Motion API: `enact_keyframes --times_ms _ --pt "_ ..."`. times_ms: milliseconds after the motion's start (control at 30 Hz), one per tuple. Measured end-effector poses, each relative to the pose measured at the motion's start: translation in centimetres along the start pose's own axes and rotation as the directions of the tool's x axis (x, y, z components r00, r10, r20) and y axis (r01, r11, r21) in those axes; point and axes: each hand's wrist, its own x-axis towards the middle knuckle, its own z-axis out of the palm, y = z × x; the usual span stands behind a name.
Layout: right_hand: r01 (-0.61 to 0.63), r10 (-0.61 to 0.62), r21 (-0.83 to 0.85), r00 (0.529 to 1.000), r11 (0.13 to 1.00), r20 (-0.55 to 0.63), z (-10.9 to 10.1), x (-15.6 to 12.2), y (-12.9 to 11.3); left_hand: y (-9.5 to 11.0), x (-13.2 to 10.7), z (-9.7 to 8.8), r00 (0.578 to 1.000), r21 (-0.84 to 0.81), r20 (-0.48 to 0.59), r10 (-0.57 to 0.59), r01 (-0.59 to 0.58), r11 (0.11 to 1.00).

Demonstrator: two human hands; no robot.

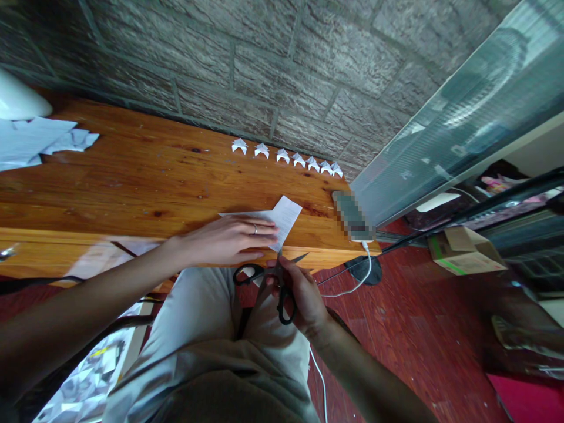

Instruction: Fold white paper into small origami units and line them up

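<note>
White paper [286, 214] lies partly hidden under the left hand [220, 239], fingers [265, 231] outstretched; the right hand [307, 296] pinches scissors [275, 269].

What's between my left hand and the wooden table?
A piece of white paper: the head view shows it lying on the wooden table, partly under the fingers of your left hand.
</note>
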Motion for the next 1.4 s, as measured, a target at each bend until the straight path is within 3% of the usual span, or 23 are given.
enact_keyframes --times_ms 267,700,1000,1200,1400 --pt "0.052 -0.05 0.018 0.996 0.998 -0.069 0.3 0.3 0.4 -0.2 0.0 0.1 0.997 0.023 0.08 -0.011 0.009 1.0" --pt "0.071 -0.065 0.045 0.99 0.996 -0.125 0.2 -0.3 0.3 -0.3 0.0 -0.1 0.999 -0.001 0.05 0.001 -0.001 1.0" --pt "0.018 -0.014 0.079 0.998 0.997 -0.06 0.2 0.0 -1.0 -0.5 -0.2 0.0 0.994 0.002 0.104 0.01 -0.01 1.0" --pt "0.051 -0.045 0.079 0.996 0.996 -0.075 -0.1 0.4 -0.9 -0.4 -0.1 -0.2 0.996 -0.02 0.091 0.007 -0.005 1.0" --pt "0.008 -0.006 0.049 0.999 0.999 -0.045 -0.8 0.3 -1.5 -0.3 0.0 -0.5 0.998 -0.043 0.065 0.015 -0.012 0.999"
